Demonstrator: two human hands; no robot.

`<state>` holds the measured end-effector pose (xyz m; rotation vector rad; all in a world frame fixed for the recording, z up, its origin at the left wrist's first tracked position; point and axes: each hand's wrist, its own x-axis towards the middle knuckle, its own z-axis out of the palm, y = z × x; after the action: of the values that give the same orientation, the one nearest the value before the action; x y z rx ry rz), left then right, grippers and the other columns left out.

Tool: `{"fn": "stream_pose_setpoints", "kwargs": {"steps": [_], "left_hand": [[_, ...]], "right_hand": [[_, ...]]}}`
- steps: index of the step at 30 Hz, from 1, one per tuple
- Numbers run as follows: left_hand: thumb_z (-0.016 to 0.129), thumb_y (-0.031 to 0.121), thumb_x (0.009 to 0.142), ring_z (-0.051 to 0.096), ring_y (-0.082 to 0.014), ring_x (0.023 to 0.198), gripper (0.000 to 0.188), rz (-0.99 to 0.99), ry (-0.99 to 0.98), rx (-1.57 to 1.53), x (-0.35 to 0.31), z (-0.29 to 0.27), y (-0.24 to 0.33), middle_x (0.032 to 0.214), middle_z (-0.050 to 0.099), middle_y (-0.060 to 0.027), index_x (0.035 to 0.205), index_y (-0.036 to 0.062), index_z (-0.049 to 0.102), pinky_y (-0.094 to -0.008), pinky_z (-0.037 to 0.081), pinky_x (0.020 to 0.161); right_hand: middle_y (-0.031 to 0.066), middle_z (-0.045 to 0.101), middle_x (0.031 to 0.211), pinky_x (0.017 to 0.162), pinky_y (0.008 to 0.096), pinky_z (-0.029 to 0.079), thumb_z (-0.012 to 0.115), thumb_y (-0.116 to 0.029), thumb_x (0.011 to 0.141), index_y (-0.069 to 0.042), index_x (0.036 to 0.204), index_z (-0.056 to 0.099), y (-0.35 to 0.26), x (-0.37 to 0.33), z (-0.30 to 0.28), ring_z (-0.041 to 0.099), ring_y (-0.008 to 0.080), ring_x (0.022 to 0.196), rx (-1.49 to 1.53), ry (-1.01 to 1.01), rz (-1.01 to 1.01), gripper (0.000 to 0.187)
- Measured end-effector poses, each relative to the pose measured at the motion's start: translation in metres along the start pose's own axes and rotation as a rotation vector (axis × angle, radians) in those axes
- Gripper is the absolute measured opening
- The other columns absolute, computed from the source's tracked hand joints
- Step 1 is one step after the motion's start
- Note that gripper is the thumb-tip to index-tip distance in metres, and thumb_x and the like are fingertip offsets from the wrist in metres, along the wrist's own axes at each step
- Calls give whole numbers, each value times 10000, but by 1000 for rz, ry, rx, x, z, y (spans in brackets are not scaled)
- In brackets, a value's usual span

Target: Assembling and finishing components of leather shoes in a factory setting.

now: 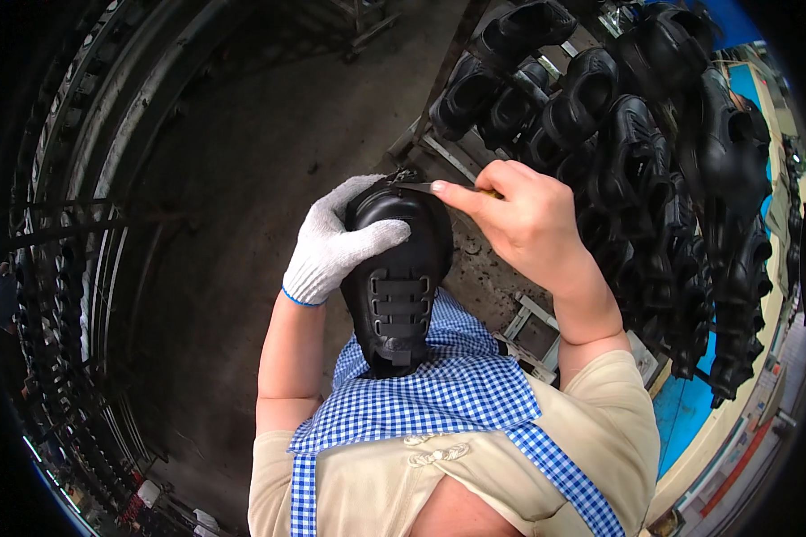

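Observation:
A black shoe (403, 242) is held toe outward, its heel end against my blue checked apron (421, 394). Dark straps cross its upper between two rows of eyelets. My left hand (336, 242), in a white knit glove, grips the shoe's left side near the toe, thumb over the top. In my bare right hand (519, 215) is a small knife (414, 186), its thin blade lying along the toe edge and my index finger stretched along it. Most of its handle is hidden in my fist. Dark shreds (401, 175) show at the toe's rim.
Many black shoes (582, 98) hang on a rack at the right. Beyond them runs a blue surface with a pale edge (743, 376). Metal rails (139, 125) and racks curve along the left. Scraps (488, 255) lie on the dark floor beside a metal frame (528, 327).

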<state>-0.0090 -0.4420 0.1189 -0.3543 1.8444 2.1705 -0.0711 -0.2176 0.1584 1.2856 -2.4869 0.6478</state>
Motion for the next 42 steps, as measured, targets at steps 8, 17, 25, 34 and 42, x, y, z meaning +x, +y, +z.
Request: {"fn": "stream_pose_setpoints", "kwargs": {"steps": [8, 17, 25, 34, 42], "left_hand": [[850, 210, 630, 648, -197, 955, 636, -21, -16, -127, 1, -11, -12, 1045, 678, -104, 1171, -24, 612, -329, 515, 906], [843, 238, 584, 657, -217, 935, 691, 39, -138, -448, 9, -32, -39, 1030, 673, -106, 1171, -18, 583, -356, 542, 877], [869, 414, 640, 664, -273, 951, 687, 176, 129, -702, -3, -69, -83, 1010, 673, -127, 1130, 28, 580, -422, 573, 840], [614, 596, 849, 607, -314, 1100, 687, 119, 510, -1216, -1, -79, -109, 1240, 615, -150, 1243, 35, 572, -481, 514, 960], [464, 488, 964, 470, -368, 1287, 546, -193, 449, -1222, -4, -31, -132, 1414, 500, -128, 1354, 110, 514, -577, 353, 1088]], "right_hand": [[40, 519, 667, 474, 275, 425, 736, -21, 736, -166, 1053, 740, 5, -19, -9, 540, 174, 556, 149, -31, 149, 349], [42, 529, 672, 469, 285, 412, 729, -13, 751, -157, 1056, 738, -8, -15, -9, 526, 174, 541, 212, -12, 169, 338], [73, 549, 698, 532, 258, 407, 669, 50, 809, -77, 1076, 721, -24, -51, 32, 528, 167, 589, 475, -82, 364, 300], [82, 533, 1263, 688, 231, 481, 895, -135, 627, -119, 1475, 363, -16, -104, 66, 598, 108, 841, 1060, -175, 520, 1001], [84, 482, 1302, 852, 269, 492, 888, -95, 658, -65, 1438, 321, 15, -67, 101, 523, 153, 1108, 1212, 139, 426, 965]]}}
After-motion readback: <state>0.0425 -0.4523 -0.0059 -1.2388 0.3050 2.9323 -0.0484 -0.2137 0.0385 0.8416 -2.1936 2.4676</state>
